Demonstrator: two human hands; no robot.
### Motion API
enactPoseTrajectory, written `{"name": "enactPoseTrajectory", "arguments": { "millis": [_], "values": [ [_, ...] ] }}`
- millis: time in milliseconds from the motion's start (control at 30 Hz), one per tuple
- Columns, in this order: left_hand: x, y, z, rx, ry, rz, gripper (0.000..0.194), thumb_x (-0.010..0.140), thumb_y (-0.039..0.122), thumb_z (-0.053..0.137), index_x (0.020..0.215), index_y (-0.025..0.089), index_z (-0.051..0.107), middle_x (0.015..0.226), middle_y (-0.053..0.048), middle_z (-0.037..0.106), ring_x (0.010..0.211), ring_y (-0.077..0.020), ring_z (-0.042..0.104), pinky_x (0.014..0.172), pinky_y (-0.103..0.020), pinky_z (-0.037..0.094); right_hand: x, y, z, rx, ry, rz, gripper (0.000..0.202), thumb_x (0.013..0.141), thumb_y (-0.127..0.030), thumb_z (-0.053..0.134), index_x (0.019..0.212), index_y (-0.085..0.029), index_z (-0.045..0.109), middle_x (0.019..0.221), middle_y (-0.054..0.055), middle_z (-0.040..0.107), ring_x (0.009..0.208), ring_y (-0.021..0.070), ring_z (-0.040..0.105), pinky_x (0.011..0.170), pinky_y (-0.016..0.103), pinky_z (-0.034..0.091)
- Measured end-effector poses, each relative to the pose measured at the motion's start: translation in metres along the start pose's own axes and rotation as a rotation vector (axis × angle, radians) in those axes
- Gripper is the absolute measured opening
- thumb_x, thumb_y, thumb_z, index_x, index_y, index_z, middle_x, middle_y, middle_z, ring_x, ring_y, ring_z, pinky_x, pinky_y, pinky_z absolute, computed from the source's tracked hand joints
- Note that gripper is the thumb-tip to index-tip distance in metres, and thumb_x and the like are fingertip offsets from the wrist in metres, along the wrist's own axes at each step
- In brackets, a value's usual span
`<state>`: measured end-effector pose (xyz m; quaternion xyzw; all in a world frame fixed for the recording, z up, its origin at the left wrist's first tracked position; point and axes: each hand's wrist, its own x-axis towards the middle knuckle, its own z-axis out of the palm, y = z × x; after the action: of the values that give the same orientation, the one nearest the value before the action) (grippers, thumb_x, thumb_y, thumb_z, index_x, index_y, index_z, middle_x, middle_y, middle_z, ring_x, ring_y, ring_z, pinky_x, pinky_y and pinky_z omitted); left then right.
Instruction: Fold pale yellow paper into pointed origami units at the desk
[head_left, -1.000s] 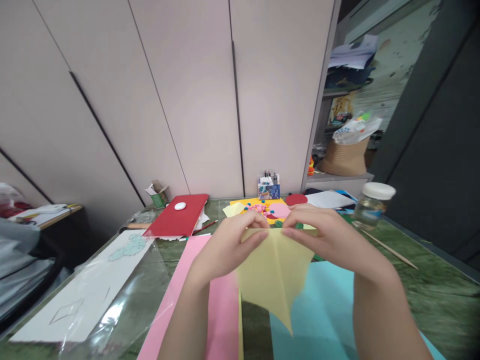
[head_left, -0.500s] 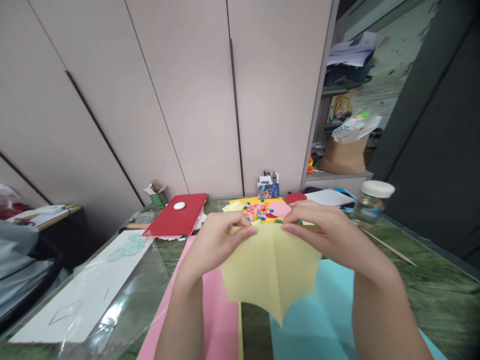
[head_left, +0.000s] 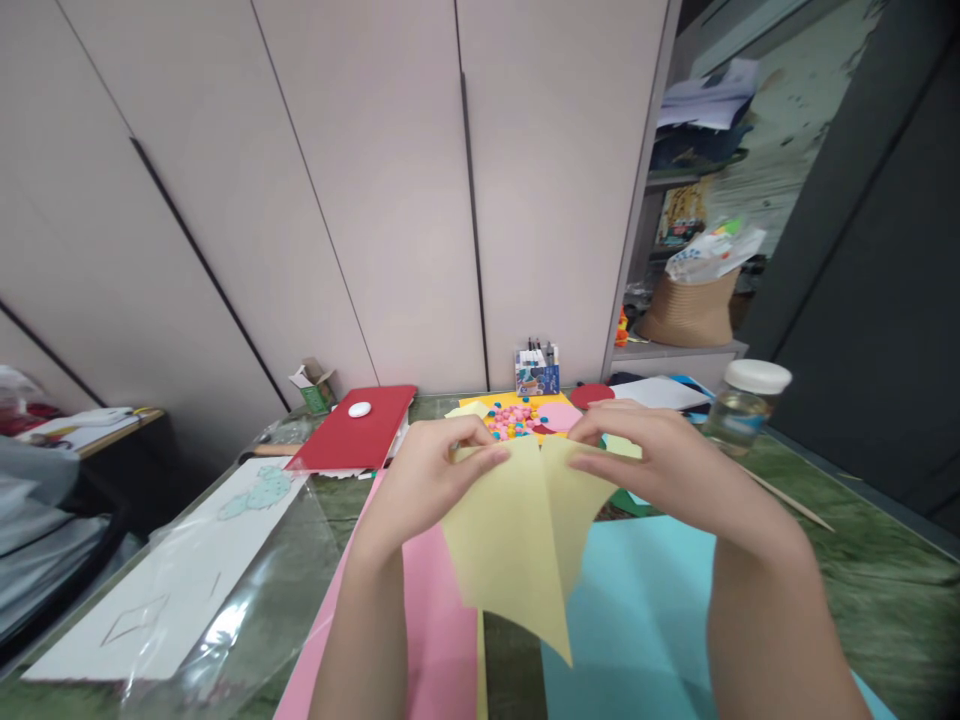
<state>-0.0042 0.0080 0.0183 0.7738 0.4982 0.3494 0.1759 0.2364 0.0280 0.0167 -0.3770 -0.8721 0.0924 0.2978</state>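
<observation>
We've got our left hand (head_left: 424, 480) and right hand (head_left: 667, 455) pinching the far edge of a creased yellow paper (head_left: 506, 540), thumb-to-finger gaps basically nil, between a pink sheet (head_left: 435, 650) left and blue sheet (head_left: 637, 620) right.

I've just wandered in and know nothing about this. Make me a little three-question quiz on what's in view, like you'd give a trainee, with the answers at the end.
1. Multiple choice: what colour is the paper that the left hand and right hand both hold?
A) bright red
B) pale yellow
C) black

2. True or false: the clear jar has no lid on it.

3. Short answer: what does the small white round object lie on?

Key
1. B.
2. False; the clear jar has a white lid on.
3. The flat red item.
</observation>
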Motion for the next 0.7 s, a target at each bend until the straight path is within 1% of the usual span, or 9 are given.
{"name": "enactPoseTrajectory", "arguments": {
  "millis": [100,233,300,467,700],
  "values": [
    [0.001,-0.005,-0.004,-0.015,-0.001,-0.03,0.026,0.082,0.043,0.057,0.071,0.019,0.061,0.072,0.003,0.064,0.068,-0.0122,0.055,0.06,-0.023,0.037,0.0,0.006,-0.003,0.017,-0.018,0.04,0.019,0.087,-0.037,0.054,0.075,-0.023,0.061,0.08,-0.001,0.066,0.078,0.0159,0.058,0.068,0.026,0.04],
    [0.002,-0.013,-0.012,-0.087,-0.062,-0.075,0.02,0.077,0.04,0.065,0.073,0.021,0.066,0.075,0.002,0.067,0.07,-0.0127,0.056,0.063,-0.023,0.04,-0.001,0.013,-0.008,0.083,0.064,0.139,0.023,0.085,-0.043,0.055,0.075,-0.023,0.063,0.082,-0.001,0.067,0.077,0.016,0.059,0.067,0.026,0.042],
    [0.001,-0.015,-0.016,-0.106,-0.066,-0.094,0.019,0.077,0.039,0.065,0.072,0.02,0.066,0.076,0.002,0.068,0.071,-0.013,0.057,0.064,-0.023,0.04,-0.001,0.015,-0.009,0.095,0.108,0.164,0.025,0.084,-0.045,0.056,0.075,-0.023,0.064,0.082,0.0,0.068,0.077,0.0167,0.06,0.066,0.026,0.042],
    [-0.001,-0.017,-0.019,-0.088,0.008,-0.098,0.024,0.08,0.041,0.061,0.069,0.02,0.063,0.075,0.001,0.067,0.072,-0.0139,0.058,0.066,-0.024,0.041,0.0,0.018,-0.009,0.11,0.15,0.146,0.025,0.083,-0.045,0.058,0.076,-0.023,0.066,0.082,0.001,0.07,0.077,0.0175,0.061,0.066,0.027,0.042],
    [-0.001,-0.017,-0.017,-0.067,0.007,-0.092,0.026,0.08,0.043,0.06,0.068,0.019,0.063,0.075,-0.001,0.068,0.072,-0.016,0.059,0.064,-0.026,0.042,-0.001,0.02,-0.01,0.1,0.161,0.123,0.024,0.082,-0.044,0.058,0.074,-0.023,0.065,0.08,0.001,0.069,0.076,0.0179,0.061,0.064,0.027,0.043]
  ]
}}
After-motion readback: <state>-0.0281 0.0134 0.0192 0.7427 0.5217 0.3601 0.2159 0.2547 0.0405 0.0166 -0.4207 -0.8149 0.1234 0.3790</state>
